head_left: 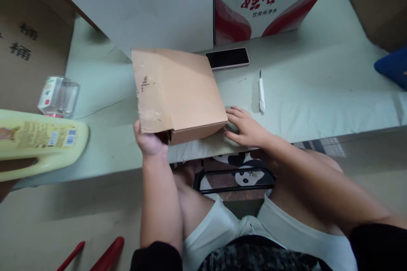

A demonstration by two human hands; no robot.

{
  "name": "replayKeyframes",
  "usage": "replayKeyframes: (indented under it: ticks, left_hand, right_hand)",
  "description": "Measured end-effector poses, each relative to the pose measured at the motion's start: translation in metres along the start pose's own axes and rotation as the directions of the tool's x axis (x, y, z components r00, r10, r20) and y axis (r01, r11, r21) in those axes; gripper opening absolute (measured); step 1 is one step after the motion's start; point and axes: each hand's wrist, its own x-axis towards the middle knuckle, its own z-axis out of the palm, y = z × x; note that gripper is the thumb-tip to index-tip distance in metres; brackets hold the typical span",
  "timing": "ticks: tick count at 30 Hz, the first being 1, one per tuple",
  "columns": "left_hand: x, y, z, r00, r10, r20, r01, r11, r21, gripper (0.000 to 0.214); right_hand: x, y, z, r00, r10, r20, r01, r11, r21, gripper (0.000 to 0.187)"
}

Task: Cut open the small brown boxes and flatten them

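A brown cardboard box [193, 91] rests near the front edge of the cloth-covered table, its left end flap lifted and torn along the tape. At that left end my left hand [151, 139] grips the box from below the flap, most of its fingers hidden inside or behind the cardboard. Beside the box's right end, my right hand [243, 127] lies with fingers spread, fingertips at the cardboard's side. A white craft knife [261, 95] with its blade out lies to the right of the box. Behind the box is a dark-screened phone [229, 58], partly covered by it.
Large white cartons stand at the back, one a red-and-white carton [257, 8] with Chinese lettering. On the left are a clear plastic container [65, 95], a yellow bottle [63, 135] and a brown carton [28, 51]. Something blue [394, 67] sits at the right edge.
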Motion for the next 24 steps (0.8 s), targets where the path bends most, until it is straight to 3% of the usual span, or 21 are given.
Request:
replayKeyframes:
  ticks: [3,7,9,12,15,17,21,24]
  left_hand:
    - [0.001,0.006,0.002,0.996,-0.085,0.02,0.087,0.99,-0.115,0.074]
    - [0.003,0.002,0.0,0.993,-0.119,-0.019,0.118,0.991,-0.061,0.054]
    - [0.004,-0.004,-0.003,0.991,-0.136,-0.011,0.136,0.99,-0.021,0.047]
    - [0.004,-0.012,-0.003,0.994,-0.103,0.024,0.103,0.995,-0.013,0.045]
    - [0.003,-0.018,-0.002,0.996,-0.091,0.016,0.091,0.995,-0.046,0.043]
    - [0.003,-0.02,-0.003,0.996,-0.092,0.001,0.092,0.995,-0.039,0.042]
    - [0.004,-0.023,-0.008,1.0,0.017,-0.025,-0.014,0.994,0.113,0.04]
    - [0.003,-0.021,-0.013,0.995,0.023,-0.101,0.001,0.971,0.238,0.042]
  right_hand:
    - [0.008,0.001,0.001,0.996,-0.001,-0.089,0.006,0.999,0.053,0.074]
    - [0.01,-0.005,-0.01,0.954,0.068,-0.292,-0.058,0.997,0.041,0.074]
    - [0.01,-0.006,-0.015,0.952,0.042,-0.303,-0.019,0.997,0.08,0.079]
    - [0.013,-0.005,-0.014,0.972,0.031,-0.231,0.02,0.976,0.215,0.085]
    - [0.016,-0.002,-0.008,0.98,0.044,-0.192,0.022,0.944,0.33,0.077]
    - [0.017,-0.003,-0.005,0.97,0.085,-0.227,0.003,0.932,0.363,0.07]
    - [0.011,-0.013,-0.012,0.899,0.196,-0.392,-0.062,0.943,0.328,0.058]
    - [0.006,-0.02,-0.021,0.858,0.244,-0.452,-0.073,0.929,0.362,0.033]
